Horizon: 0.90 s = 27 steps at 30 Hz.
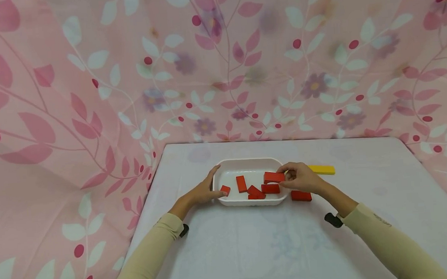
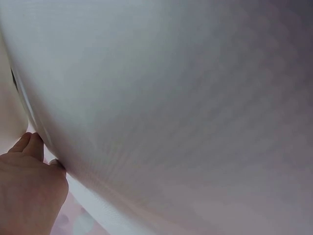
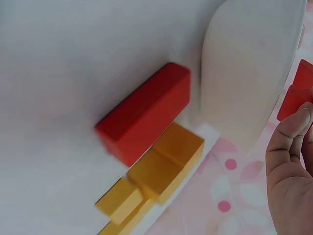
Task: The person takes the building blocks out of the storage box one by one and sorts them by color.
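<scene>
A white tray (image 1: 250,203) with several red blocks in it stands on the table. My left hand (image 1: 203,191) holds the tray at its left end, fingers along the side and thumb over the front corner. In the left wrist view, the fingers (image 2: 35,144) meet the tray's wall. My right hand (image 1: 300,178) pinches a red block (image 1: 273,177) above the tray's right part. Under that block, another red block (image 1: 270,189) lies inside the tray. In the right wrist view, the fingertips of the right hand (image 3: 293,169) meet the pinched red piece (image 3: 293,104).
Outside the tray, just right of it, a red block (image 1: 301,195) lies on the white-covered table (image 1: 253,248). Several yellow blocks (image 3: 156,171) lie beyond it, partly hidden by the right hand in the head view. A pink floral cloth (image 1: 219,71) hangs behind the table.
</scene>
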Motion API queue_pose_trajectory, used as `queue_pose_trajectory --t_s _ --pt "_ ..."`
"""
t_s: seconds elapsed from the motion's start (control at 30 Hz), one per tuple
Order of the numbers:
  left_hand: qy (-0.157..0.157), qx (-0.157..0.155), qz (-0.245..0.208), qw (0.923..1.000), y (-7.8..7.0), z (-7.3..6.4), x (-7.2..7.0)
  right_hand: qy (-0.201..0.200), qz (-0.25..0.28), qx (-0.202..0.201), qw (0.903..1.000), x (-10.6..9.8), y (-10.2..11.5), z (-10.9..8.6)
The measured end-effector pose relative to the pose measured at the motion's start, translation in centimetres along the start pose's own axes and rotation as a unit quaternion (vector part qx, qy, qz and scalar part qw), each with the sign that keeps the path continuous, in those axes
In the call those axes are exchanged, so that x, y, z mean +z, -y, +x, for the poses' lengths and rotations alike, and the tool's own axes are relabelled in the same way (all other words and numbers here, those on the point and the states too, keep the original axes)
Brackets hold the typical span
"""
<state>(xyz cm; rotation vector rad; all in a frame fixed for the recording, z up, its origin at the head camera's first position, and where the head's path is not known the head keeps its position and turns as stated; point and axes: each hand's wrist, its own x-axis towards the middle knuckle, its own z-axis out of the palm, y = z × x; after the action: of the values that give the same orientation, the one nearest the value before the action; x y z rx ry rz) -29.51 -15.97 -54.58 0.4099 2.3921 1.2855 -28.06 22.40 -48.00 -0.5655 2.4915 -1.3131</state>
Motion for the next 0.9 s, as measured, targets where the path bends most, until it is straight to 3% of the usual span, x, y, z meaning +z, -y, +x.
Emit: queue_pose_trajectory --t_s 0.53,0.9 --pt "-0.001 0.001 0.009 1.0 0.2 0.0 0.1 -0.032 -0.02 0.029 0.9989 -4.2 -3.4 -4.2" --pt "-0.008 0.005 0.014 0.9999 0.2 0.0 0.0 -0.018 -0.053 0.074 0.9957 -6.3 -5.7 -7.0"
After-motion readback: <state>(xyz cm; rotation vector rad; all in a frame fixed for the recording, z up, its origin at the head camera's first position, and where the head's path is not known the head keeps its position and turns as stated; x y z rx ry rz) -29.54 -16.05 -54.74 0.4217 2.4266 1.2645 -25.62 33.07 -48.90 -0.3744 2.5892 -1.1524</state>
